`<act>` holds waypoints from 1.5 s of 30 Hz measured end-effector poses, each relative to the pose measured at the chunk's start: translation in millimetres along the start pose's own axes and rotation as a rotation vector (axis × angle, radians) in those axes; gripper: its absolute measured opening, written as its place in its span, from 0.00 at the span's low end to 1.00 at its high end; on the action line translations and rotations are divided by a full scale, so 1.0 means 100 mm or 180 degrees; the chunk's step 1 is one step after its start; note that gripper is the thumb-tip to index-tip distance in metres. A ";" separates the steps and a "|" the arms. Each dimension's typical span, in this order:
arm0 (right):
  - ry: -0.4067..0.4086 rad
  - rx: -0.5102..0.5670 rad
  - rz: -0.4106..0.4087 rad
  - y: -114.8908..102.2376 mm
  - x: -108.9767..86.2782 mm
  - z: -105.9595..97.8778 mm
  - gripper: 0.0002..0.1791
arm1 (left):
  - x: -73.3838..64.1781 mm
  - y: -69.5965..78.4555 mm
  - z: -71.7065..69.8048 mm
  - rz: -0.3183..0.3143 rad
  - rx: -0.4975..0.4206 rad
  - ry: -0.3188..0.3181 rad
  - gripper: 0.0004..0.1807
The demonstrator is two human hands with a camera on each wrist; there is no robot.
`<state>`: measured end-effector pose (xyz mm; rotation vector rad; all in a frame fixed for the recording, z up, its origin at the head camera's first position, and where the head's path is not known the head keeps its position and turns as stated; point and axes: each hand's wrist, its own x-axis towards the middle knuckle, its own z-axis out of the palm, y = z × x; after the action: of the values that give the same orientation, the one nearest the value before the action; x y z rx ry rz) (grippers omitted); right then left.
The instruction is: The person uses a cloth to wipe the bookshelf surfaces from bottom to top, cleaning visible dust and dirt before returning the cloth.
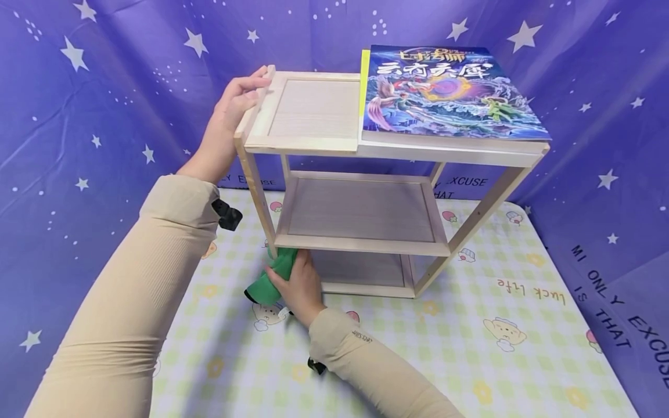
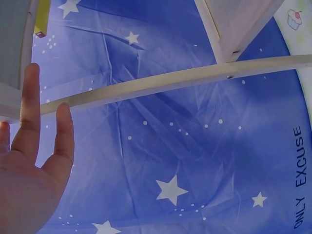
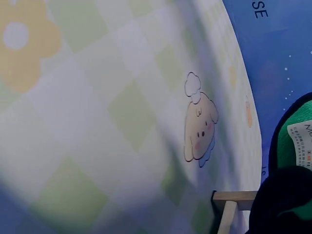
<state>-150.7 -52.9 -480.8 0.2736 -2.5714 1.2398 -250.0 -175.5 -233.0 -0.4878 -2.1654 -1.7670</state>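
Observation:
A pale wooden three-tier shelf [image 1: 308,240] stands on the table. At its upper left, my left hand [image 1: 232,110] rests with its fingers against the side rail; in the left wrist view these fingers [image 2: 31,92] look fairly straight beside the wood. Low at the shelf's front left leg, my right hand [image 1: 303,287] grips a green cloth [image 1: 266,288] with a black edge, thumb across its near side. That cloth bunches around the foot of the leg. In the right wrist view the green cloth [image 3: 297,117] shows black trim and a white printed label [image 3: 301,141].
A thick book [image 1: 444,110] with a colourful fantasy cover lies on the right of the shelf's top, a yellow edge showing beneath it. Under the shelf spreads a checked tablecloth [image 1: 470,348] with cartoon prints. A blue starry curtain [image 1: 130,116] hangs behind and at both sides.

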 end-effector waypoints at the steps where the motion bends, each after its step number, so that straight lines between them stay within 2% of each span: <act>1: -0.0006 -0.0003 -0.0002 0.01 0.00 0.01 0.40 | 0.00 0.00 0.00 0.0007 -0.0005 0.0000 0.18; 6: -0.0045 -0.0023 -0.0005 0.06 -0.02 0.04 0.41 | 0.00 0.00 -0.01 0.0040 -0.0045 0.0007 0.18; 15: -0.0344 -0.0273 -0.0068 0.20 -0.08 0.11 0.34 | 0.00 -0.01 0.00 0.0019 -0.0088 -0.0013 0.18; 18: -0.0654 -0.0082 -0.0028 0.22 -0.04 0.06 0.33 | 0.00 0.00 0.00 0.0031 -0.0114 0.0006 0.17; 23: -0.1409 0.0561 0.0225 0.31 0.10 -0.06 0.34 | 0.01 0.01 0.01 0.0036 -0.0141 0.0043 0.16; 26: -0.1629 0.0736 0.0282 0.35 0.17 -0.11 0.37 | 0.01 0.01 0.02 0.0003 -0.0142 0.0040 0.17; 32: -0.1668 0.0688 0.0137 0.38 0.24 -0.12 0.42 | 0.00 -0.02 0.00 -0.0034 -0.0076 0.0036 0.19; 39: -0.1735 0.0615 0.0012 0.35 0.39 -0.12 0.46 | 0.00 -0.02 0.00 0.0023 -0.0146 0.0071 0.17; 45: -0.1915 0.0269 0.0048 0.28 0.50 -0.14 0.43 | -0.01 -0.02 0.01 0.0021 -0.0128 0.0050 0.18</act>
<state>-204.1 -26.8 -476.9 0.7471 -3.0100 1.4471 -250.2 -174.8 -235.7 -0.4884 -2.1189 -1.8077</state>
